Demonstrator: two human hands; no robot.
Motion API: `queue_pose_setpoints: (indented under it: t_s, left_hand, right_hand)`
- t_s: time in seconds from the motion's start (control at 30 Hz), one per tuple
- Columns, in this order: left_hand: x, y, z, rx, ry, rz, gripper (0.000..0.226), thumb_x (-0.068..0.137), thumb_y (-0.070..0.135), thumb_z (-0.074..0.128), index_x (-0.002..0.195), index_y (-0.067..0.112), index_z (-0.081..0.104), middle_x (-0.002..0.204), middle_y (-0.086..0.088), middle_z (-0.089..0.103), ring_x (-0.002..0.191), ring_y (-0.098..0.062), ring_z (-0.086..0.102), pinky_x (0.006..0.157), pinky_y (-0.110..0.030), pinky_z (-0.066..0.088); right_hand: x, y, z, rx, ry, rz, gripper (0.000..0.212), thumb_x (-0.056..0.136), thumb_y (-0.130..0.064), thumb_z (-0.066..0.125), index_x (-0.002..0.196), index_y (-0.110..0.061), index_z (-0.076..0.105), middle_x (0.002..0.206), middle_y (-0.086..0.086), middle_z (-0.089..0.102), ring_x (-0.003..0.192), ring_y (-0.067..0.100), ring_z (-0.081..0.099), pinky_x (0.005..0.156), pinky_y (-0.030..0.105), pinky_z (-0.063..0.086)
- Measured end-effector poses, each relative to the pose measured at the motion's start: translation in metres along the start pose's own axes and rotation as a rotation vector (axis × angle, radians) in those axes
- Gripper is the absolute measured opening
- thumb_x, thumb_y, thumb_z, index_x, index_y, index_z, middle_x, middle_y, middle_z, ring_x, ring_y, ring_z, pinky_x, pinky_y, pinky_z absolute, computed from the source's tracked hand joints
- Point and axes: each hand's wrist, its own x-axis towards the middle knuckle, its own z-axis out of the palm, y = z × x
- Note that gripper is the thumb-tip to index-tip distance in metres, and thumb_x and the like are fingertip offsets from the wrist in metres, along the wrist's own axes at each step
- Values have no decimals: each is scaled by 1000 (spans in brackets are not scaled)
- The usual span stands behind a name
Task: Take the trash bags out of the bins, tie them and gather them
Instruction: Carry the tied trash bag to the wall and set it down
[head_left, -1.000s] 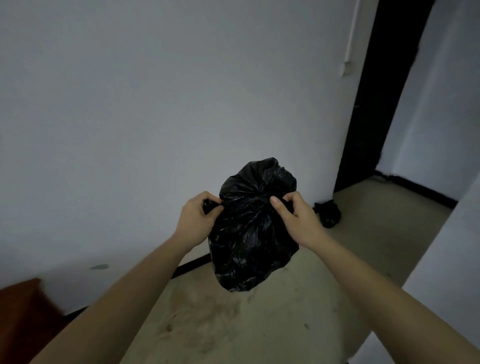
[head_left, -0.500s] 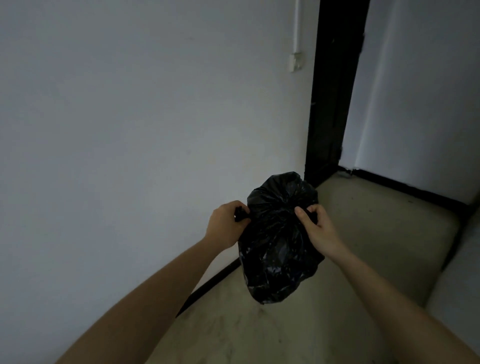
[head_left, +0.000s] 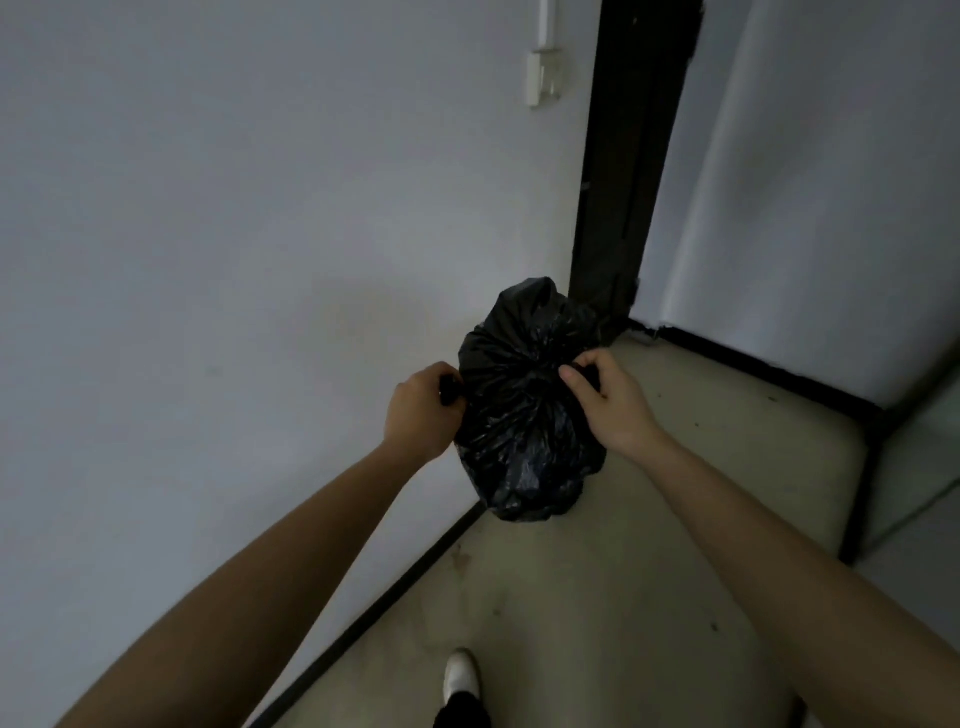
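Just before the door frame (head_left: 621, 156), the trash bag (head_left: 524, 431) hangs in mid-air. The left hand (head_left: 422, 410) and right hand (head_left: 613, 402) each curl tight round a twisted end of it; pulling both ends evenly outward should cinch the knot without tearing.

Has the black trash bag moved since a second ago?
Yes. The trash bag has been carried forward, closer to the dark doorway.

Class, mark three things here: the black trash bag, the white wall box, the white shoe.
trash bag (head_left: 524, 447), head view, crinkled front.
wall box (head_left: 540, 78), head view, white face.
shoe (head_left: 461, 673), head view, toe.
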Motion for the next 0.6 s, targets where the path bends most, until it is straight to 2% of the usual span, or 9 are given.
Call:
queue_pose_setpoints:
  t_s: [0.17, 0.23, 0.3, 0.33, 0.43, 0.47, 0.53, 0.6]
  left_hand:
    - [135, -4, 45, -106, -33, 25, 18, 90, 7, 57, 104, 13, 66, 91, -3, 68, 76, -20, 60, 58, -19, 41]
    - [182, -6, 60, -147, -59, 6, 19, 90, 5, 56, 104, 14, 65, 94, -3, 68, 79, -19, 61, 60, -18, 42]
    - [235, -4, 82, -178, -112, -7, 20, 91, 5, 55, 105, 16, 65, 98, -1, 68, 85, -19, 61, 68, -23, 42]
    - [258, -3, 95, -203, -140, -23, 21, 91, 5, 55, 105, 16, 66, 100, 0, 68, 88, -19, 61, 73, -24, 42]
    - [301, -1, 139, -278, -248, -90, 21, 91, 7, 54, 104, 17, 67, 106, 0, 69, 97, -22, 62, 85, -34, 49]
    - [311, -3, 156, -302, -286, -127, 20, 92, 8, 54, 103, 19, 67, 106, -1, 69, 98, -23, 63, 88, -38, 51]
    - [326, -12, 192, -380, -339, -245, 18, 93, 11, 54, 100, 21, 67, 102, -3, 70, 95, -25, 65, 89, -44, 54]
    - [338, -21, 226, -482, -367, -394, 16, 97, 11, 54, 100, 18, 68, 100, -13, 71, 86, -26, 66, 88, -48, 55]
  right_hand:
    - [122, 37, 3, -22, 58, 31, 14, 98, -30, 59, 100, -16, 57, 97, 3, 64, 89, 17, 60, 72, 18, 44]
    - [162, 50, 0, -53, 81, 28, 11, 97, -30, 62, 97, -19, 59, 98, 3, 63, 91, 18, 61, 77, 21, 47]
    - [205, 69, -6, -94, 130, 33, 9, 95, -31, 64, 96, -22, 61, 100, 4, 62, 93, 18, 60, 82, 26, 47]
    - [222, 80, -10, -102, 146, 59, 9, 94, -31, 65, 96, -23, 61, 102, 3, 61, 94, 17, 59, 82, 24, 46]
    - [254, 117, -16, -91, 154, 191, 12, 96, -33, 63, 101, -22, 62, 106, 1, 60, 95, 14, 57, 77, 8, 39]
    - [262, 133, -17, -85, 150, 232, 15, 96, -34, 62, 103, -20, 62, 108, 1, 61, 96, 14, 57, 77, 9, 39]
    - [275, 170, -18, -79, 123, 297, 21, 98, -36, 59, 109, -18, 62, 111, 0, 62, 99, 16, 58, 83, 20, 43]
    - [291, 207, -19, -92, 64, 345, 26, 99, -39, 55, 115, -19, 60, 114, -1, 62, 100, 16, 57, 86, 26, 44]
